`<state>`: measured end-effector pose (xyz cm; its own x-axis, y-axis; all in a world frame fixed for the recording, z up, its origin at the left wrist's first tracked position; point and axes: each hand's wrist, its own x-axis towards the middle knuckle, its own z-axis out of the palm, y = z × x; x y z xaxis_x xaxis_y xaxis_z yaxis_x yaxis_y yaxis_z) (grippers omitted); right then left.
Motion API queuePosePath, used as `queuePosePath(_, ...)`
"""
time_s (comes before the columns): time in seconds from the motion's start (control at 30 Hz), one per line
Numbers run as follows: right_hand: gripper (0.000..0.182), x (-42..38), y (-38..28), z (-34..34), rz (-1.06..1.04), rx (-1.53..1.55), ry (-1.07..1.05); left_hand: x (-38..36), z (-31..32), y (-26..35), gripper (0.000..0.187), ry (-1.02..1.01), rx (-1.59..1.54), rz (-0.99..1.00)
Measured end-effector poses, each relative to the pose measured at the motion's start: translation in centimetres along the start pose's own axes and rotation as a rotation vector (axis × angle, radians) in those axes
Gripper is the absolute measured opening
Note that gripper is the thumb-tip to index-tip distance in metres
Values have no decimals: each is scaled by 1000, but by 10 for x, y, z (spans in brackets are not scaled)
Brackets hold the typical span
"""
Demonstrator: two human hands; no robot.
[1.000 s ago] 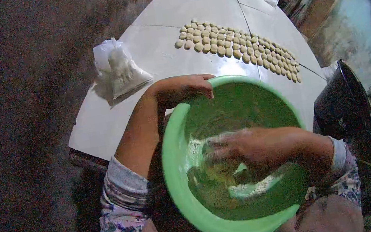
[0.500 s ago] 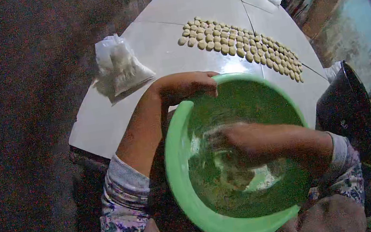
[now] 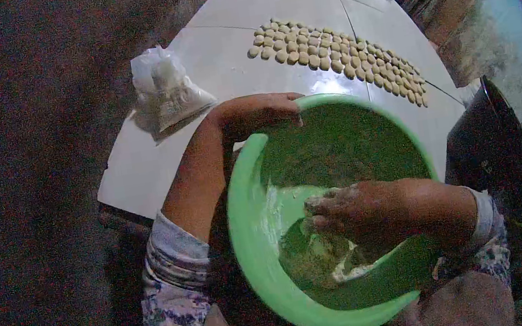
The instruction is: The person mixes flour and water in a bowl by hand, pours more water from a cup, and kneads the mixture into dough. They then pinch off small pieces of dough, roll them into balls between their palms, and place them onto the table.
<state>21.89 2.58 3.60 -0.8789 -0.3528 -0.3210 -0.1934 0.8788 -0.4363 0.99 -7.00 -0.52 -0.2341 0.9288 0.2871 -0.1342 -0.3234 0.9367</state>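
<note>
My left hand is closed around the far left rim of a tilted light-green plastic basin. Inside the basin, my right hand is over a pale, doughy mixture, palm down. Its fingers point left, bent and slightly apart, with whitish flour stuck to them. Nothing shows gripped in them, though the underside of the palm is hidden. Pale smears coat the basin's inner wall beside the mixture.
A white-topped table is in front of me. On it lie rows of small dough pieces and a clear plastic bag of white powder. A large black container stands at the right. Several items crowd the table's far end.
My right hand, blurred inside the basin before, is now sharper and a little lower and to the right, with its floury fingers showing. My left hand keeps its hold on the rim.
</note>
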Motion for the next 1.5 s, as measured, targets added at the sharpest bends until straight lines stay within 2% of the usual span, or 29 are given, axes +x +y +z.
queuePosePath(0.03,56,6,4,10,80,-87,-243,0,1,4,18,3,-10,-17)
queuePosePath(0.13,56,9,1,10,153,-61,-202,1,6,7,19,-1,-54,-72)
queuePosePath(0.17,54,16,1,7,163,-5,-154,-2,9,0,25,-3,89,80)
queuePosePath(0.2,54,22,-1,7,162,-4,-155,-4,16,4,25,-2,89,79)
queuePosePath(0.27,43,31,-5,7,112,120,270,-3,30,16,31,-5,-150,94)
queuePosePath(0.3,44,37,-4,12,43,150,337,-4,21,12,29,83,27,34)
queuePosePath(0.33,44,40,-7,14,47,152,341,-4,20,8,29,77,26,33)
queuePosePath(0.4,46,42,-16,15,-10,-60,-22,-3,19,3,29,115,-43,12)
queuePosePath(0.43,34,42,-13,25,-123,126,25,3,3,0,25,-37,-20,-14)
queuePosePath(0.47,29,37,-15,26,-55,230,-109,2,2,-3,25,-36,-25,-13)
queuePosePath(0.53,30,28,-14,22,-85,183,-310,0,1,-5,23,-15,21,28)
queuePosePath(0.57,30,26,-13,20,-83,182,-314,-1,1,-6,22,-6,45,49)
queuePosePath(0.63,39,24,-10,15,-16,99,-494,-1,1,-6,22,-15,80,76)
queuePosePath(0.67,39,23,-10,12,-12,102,-495,-1,2,-6,23,-24,115,99)
queuePosePath(0.73,47,23,-12,7,44,142,-102,-5,1,-2,24,-27,108,137)
queuePosePath(0.77,50,26,-15,8,62,95,35,-3,2,1,24,-13,-8,20)
queuePosePath(0.8,50,29,-16,14,70,97,44,-1,4,4,24,-4,-122,-100)
queuePosePath(0.83,43,33,-14,24,5,26,115,-1,5,-1,24,-51,83,66)
queuePosePath(0.87,37,35,-13,30,-59,-47,183,0,6,0,24,-62,81,68)
queuePosePath(0.93,39,28,-22,24,-98,-91,68,1,13,11,24,-75,159,136)
queuePosePath(1.0,37,17,-24,23,-132,18,-165,-5,30,20,25,-27,201,41)
queuePosePath(1.03,36,10,-22,22,-73,31,-258,-10,35,22,28,-2,38,64)
queuePosePath(1.07,36,-4,-17,20,-72,26,-264,-12,35,23,31,19,-125,87)
queuePosePath(1.1,38,-22,-11,19,-79,8,-156,0,5,1,37,-27,28,74)
queuePosePath(1.17,40,-32,-11,6,-77,-2,-55,3,-1,-8,32,-32,-11,24)
queuePosePath(1.23,47,-34,-20,-25,373,-68,-314,3,10,2,34,-8,-80,-17)
queuePosePath(1.4,56,-56,4,23,380,-165,-157,-19,55,35,59,150,-340,-15)
queuePosePath(1.43,57,-53,-5,24,404,-88,-193,-17,56,32,61,162,-61,63)
queuePosePath(1.5,61,-51,-11,32,361,4,-272,-11,23,8,62,53,22,71)
